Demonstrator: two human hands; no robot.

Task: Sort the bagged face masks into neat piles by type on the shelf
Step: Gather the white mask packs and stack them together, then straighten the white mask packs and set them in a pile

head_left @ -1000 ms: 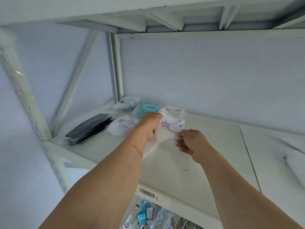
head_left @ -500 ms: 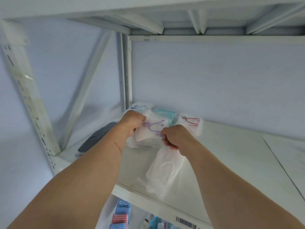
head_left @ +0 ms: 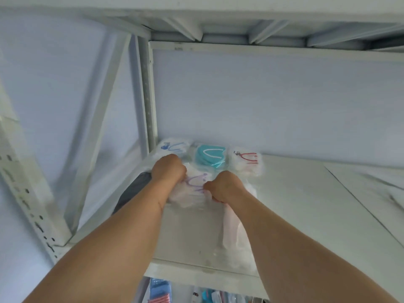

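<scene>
Head view, close, facing shelf (head_left: 306, 204)

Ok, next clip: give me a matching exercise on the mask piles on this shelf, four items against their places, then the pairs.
Column 1:
1. teal masks
2. red-strapped masks
3. blue-strapped masks
4. purple-strapped masks

Column 2:
A. back row, by the upright post
B. in front, held between the left hand and right hand
C. back row, middle
D. back row, rightmost

Pairs: 1-C, 2-D, 3-A, 4-B
</scene>
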